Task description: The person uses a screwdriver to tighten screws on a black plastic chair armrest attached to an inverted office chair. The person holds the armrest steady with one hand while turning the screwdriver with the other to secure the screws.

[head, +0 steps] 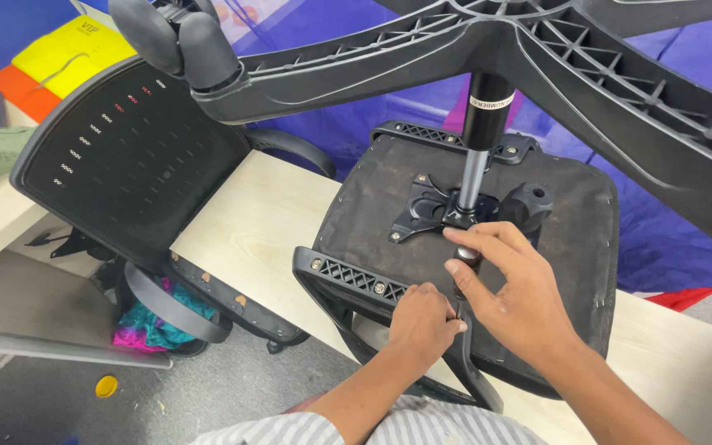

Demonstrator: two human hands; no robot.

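Note:
An upturned office chair seat (570, 247) lies on a pale wooden table (249, 231), underside up. A gas-lift column (478, 140) rises from its black metal mechanism plate (422, 216) to a black star base (587, 74) overhead. My left hand (422, 323) is closed around the lower part of a black lever (473, 371) at the seat's near edge. My right hand (508, 288) pinches the top of the same lever just below the column, fingers curled on it. A black armrest bracket (352, 278) is bolted on the seat's left side.
A second black mesh chair back (125, 156) with an armrest (175, 309) leans against the table on the left. A caster wheel (179, 41) hangs at upper left. Yellow and orange items (59, 58) lie beyond. A yellow cap (106, 386) sits on the grey floor.

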